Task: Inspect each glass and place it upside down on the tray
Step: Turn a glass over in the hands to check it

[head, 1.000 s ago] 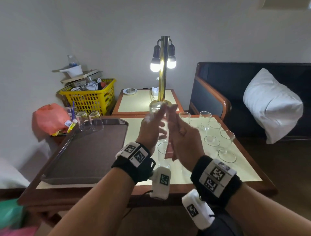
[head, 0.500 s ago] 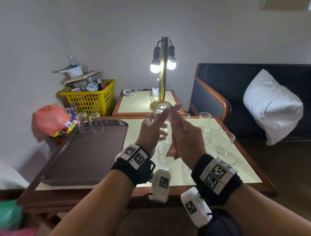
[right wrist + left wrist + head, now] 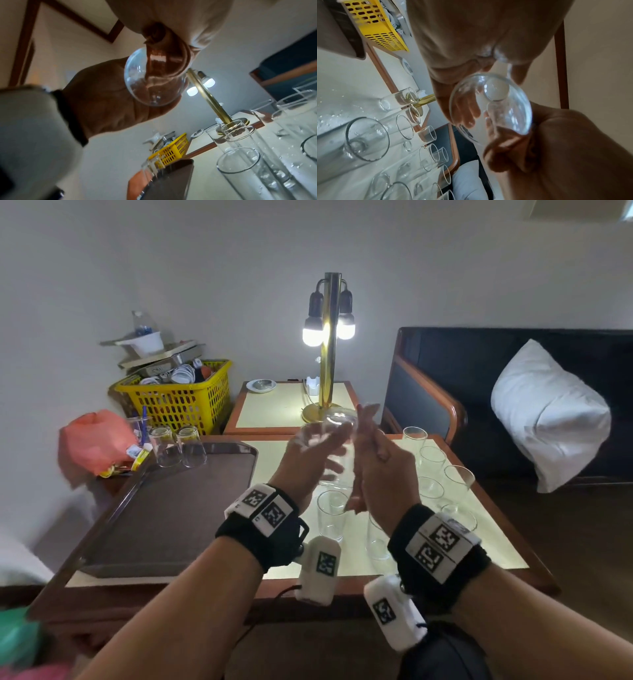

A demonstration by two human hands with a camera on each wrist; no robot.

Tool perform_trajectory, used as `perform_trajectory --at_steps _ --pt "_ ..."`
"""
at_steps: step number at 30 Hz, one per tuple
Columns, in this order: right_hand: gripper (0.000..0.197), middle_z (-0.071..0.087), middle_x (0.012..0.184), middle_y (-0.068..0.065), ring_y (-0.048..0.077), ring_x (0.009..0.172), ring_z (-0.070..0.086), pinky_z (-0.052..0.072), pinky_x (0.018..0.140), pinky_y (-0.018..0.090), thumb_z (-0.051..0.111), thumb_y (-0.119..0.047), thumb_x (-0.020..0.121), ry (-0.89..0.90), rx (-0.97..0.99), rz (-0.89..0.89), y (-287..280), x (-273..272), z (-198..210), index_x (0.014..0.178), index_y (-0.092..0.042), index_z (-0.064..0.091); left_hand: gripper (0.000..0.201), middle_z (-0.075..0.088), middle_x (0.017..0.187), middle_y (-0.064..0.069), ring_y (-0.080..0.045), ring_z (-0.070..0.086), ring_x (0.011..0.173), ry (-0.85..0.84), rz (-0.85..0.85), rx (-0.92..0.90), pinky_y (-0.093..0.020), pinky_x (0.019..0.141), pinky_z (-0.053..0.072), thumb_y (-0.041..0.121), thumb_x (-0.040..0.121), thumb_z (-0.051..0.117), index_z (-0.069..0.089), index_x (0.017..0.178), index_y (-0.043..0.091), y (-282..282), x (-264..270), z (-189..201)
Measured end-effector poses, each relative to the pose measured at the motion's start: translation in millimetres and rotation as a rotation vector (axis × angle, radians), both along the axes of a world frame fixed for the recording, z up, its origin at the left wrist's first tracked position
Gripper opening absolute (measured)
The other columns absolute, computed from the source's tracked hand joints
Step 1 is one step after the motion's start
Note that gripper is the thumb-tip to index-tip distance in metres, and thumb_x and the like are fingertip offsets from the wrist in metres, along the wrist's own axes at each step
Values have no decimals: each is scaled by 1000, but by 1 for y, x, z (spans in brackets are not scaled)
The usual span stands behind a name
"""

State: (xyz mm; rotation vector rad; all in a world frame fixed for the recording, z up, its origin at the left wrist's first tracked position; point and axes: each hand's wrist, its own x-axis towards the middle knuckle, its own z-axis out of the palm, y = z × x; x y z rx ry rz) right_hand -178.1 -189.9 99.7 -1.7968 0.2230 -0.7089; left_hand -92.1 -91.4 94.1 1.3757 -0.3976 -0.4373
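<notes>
1. Two glasses [image 3: 178, 446] stand upside down at the far left corner of the tray [image 3: 164, 508]; the rest of the tray carries nothing I can see.
2. One glass [image 3: 334, 440] is in the air above the table [image 3: 507, 556], held up between both hands toward the lamp [image 3: 328, 337], so I judge it is at the inspection step, not yet turned onto the tray.
3. The left hand [image 3: 310, 460] curls its fingers round the glass; the right hand [image 3: 380, 474] presses against its other side with fingers mostly straight, and how firmly it holds I cannot tell.
4. Several upright glasses [image 3: 431, 467] wait on the right half of the table, so most of the job is left.
5. The held glass is blurred and partly hidden by the hands; the exact count of waiting glasses is hard to tell, since the arms hide some.
</notes>
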Motion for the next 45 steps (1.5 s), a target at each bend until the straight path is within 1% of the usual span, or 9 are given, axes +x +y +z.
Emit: perform_trajectory --at_steps 3,15,19,22,27,30,34,38,45 --pt "39 44 44 -3 15 42 52 55 46 34 40 -58 102 30 -71 55 9 -4 -8 127 -39 64 54 72 119 -14 -30 71 104 13 44 -60 -43 85 58 70 89 58 62 116 23 1 -1 2" --pt "47 48 53 -10 1 44 48 45 45 18 41 -56 103 4 -14 -76 -13 7 -6 109 -20 69 55 70 111 -25 -27 70 85 -49 -70 115 -41 80 57 63 91 65 57 121 18 -5 0 -5" --pt "52 47 46 -8 22 42 49 57 45 38 40 -63 98 60 4 36 4 -2 -14 128 -30 67 52 70 118 -17 -35 71 103 12 4 15 -48 90 60 72 93 49 59 119 29 -5 3 -6" --pt "40 47 52 -16 5 44 51 52 49 30 40 -60 101 33 17 -67 -9 5 -9 94 -29 65 55 68 118 -27 -33 71 93 -4 -106 107 -42 81 58 64 89 58 56 124 22 -4 -2 -9" --pt "40 44 51 0 15 43 48 51 43 32 43 -57 102 46 -44 36 1 1 -9 117 -33 70 53 71 117 -15 -30 71 103 9 59 -21 -43 81 60 72 98 43 62 118 26 -5 3 -7" --pt "36 43 51 1 15 41 45 47 41 29 42 -57 103 21 6 -43 -9 7 -2 87 -33 64 47 69 117 -24 -28 69 88 6 -41 61 -41 81 57 56 95 58 56 123 19 -6 2 -8" --pt "37 44 42 -10 7 36 45 46 40 24 41 -56 101 28 -22 73 7 -2 -8 127 -40 62 69 70 116 -12 -29 70 100 42 140 -25 -44 83 58 77 89 54 61 127 20 -7 4 -5" --pt "42 45 45 -16 1 41 47 45 49 23 39 -61 102 27 -6 -53 -8 9 -4 93 -28 63 52 70 117 -24 -37 72 96 44 -57 77 -51 90 57 58 96 57 58 125 15 -3 0 -10" --pt "49 46 46 -17 1 44 54 48 48 20 40 -60 101 22 -13 -32 -4 7 -8 127 -31 68 50 70 121 -23 -33 72 101 86 -80 34 -45 86 58 63 101 46 59 126 22 0 -1 -10"
